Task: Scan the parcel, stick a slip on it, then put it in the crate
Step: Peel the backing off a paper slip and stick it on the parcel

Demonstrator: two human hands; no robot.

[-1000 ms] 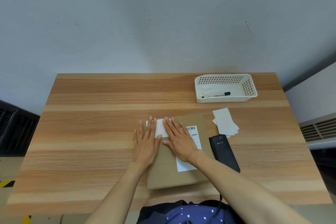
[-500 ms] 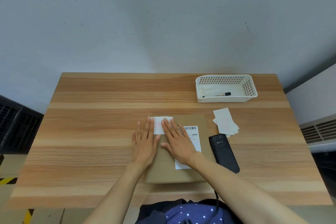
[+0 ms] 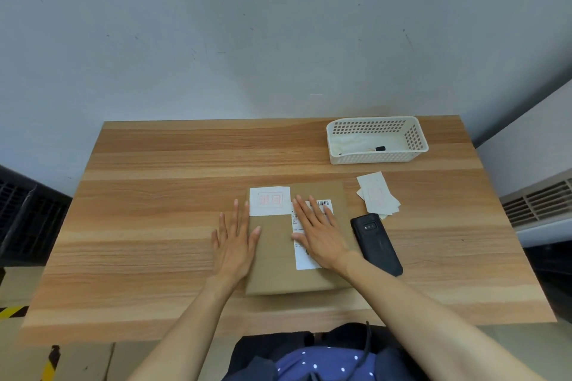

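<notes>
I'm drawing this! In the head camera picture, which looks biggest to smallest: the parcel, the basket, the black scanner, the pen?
1. parcel
2. basket, farther away, so unsure
3. scanner
4. pen, partly hidden in the basket

The work surface is a rectangular wooden table (image 3: 161, 201) with banded light and mid-brown grain, its far edge set against a plain grey-white wall (image 3: 247, 25) that carries small scuffs. A white louvred unit (image 3: 538, 204) stands at the right. A dark grille (image 3: 28, 213) stands at the left. Yellow-and-black hazard tape (image 3: 12, 311) marks the floor at lower left. Lighting is even and diffuse.
</notes>
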